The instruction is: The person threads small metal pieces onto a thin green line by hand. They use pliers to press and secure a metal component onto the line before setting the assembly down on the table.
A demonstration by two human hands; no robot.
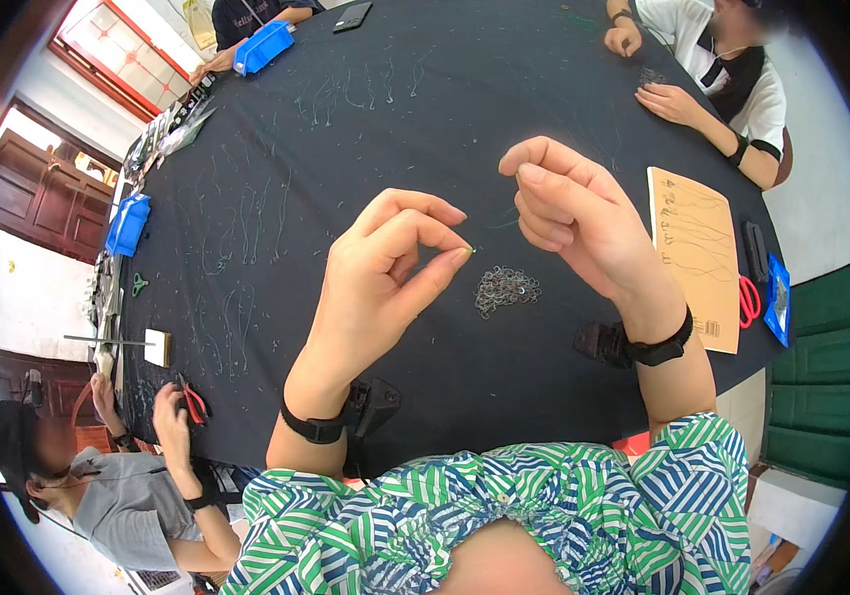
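Both hands hover mid-frame: left hand [385,263] pinches a tiny hook, right hand [569,213] pinches thin line. Keep the line taut above the hook pile [505,290].

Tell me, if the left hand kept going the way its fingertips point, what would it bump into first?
Probably the right hand: the left hand pinches something tiny and points right, toward it. The small pile of metal hooks lies lower, on the dark table. Depth is unclear.

Ring pile [506,290] between both hands
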